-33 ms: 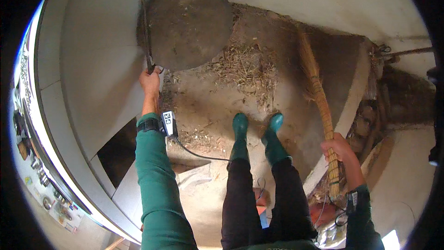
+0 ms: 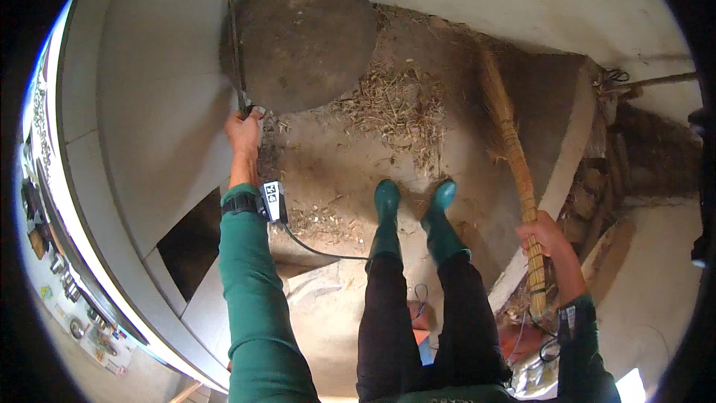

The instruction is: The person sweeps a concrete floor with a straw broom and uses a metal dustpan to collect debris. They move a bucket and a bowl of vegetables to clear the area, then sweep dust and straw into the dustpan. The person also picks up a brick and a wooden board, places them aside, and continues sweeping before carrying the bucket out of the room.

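My left hand (image 2: 242,133) is closed around the near end of long, thin, dark metal tongs (image 2: 236,48), which point away from me along the left wall. Beside them lies a big round dark lid (image 2: 302,41). At the right, my right hand (image 2: 544,234) grips a straw broom (image 2: 514,153) by its bound handle. The broom's bristles spread at the far end, over the dark floor. Loose chopped straw (image 2: 399,108) lies in a heap on the ground between the lid and the broom.
My green boots (image 2: 388,200) stand on the dirt floor, with wood chips (image 2: 321,222) scattered at their left. A dark opening (image 2: 190,242) gapes in the tiled structure (image 2: 156,157) on the left. A low ledge (image 2: 559,186) borders sticks and debris on the right.
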Motion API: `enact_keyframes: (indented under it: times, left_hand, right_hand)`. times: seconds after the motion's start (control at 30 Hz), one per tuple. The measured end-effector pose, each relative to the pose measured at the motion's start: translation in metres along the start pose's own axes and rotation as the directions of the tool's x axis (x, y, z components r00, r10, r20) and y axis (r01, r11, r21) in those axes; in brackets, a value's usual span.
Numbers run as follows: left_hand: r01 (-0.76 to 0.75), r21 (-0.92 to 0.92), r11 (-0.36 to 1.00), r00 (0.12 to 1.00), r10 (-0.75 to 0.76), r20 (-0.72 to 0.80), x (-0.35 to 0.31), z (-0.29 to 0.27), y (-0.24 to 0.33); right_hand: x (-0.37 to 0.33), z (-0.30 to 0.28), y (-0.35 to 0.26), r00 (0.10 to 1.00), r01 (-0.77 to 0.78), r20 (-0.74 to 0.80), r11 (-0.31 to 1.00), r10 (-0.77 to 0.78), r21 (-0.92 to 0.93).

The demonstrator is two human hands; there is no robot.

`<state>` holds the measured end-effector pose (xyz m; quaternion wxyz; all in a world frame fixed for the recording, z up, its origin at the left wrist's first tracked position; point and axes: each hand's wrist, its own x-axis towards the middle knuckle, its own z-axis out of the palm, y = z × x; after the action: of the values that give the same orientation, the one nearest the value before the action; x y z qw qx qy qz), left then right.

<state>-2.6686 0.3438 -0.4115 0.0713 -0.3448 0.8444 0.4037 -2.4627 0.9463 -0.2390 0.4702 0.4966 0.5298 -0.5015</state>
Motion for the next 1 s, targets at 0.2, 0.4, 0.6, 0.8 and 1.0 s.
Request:
enact_keyframes:
  times: [0.2, 0.4, 0.6, 0.8, 1.0]
  left_hand:
    - [-0.119, -0.357, 0.927, 0.977, 0.173, 0.123, -0.106, -0.011, 0.074]
    - [-0.288, 0.034, 0.957, 0.948, 0.279, 0.154, -0.185, -0.073, 0.212]
    - [-0.184, 0.07, 0.98, 0.944, 0.156, 0.292, -0.274, -0.129, 0.25]
    - [0.142, 0.12, 0.983, 0.952, -0.168, 0.256, -0.348, -0.128, 0.131]
    - [0.346, -0.002, 0.938, 0.929, -0.342, 0.141, -0.419, -0.118, -0.018]
  right_hand:
    - [-0.007, -0.002, -0.002, 1.0, 0.004, -0.013, 0.998, -0.005, -0.055]
    - [-0.006, -0.024, 0.014, 0.995, 0.071, 0.065, 0.997, -0.073, 0.026]
    - [-0.012, -0.06, 0.025, 0.988, 0.093, 0.119, 0.992, -0.102, 0.083]
    - [-0.064, -0.097, 0.031, 0.988, 0.142, 0.039, 0.984, -0.147, 0.109]
    - [-0.055, -0.112, -0.044, 0.97, 0.217, 0.1, 0.973, -0.224, 0.073]
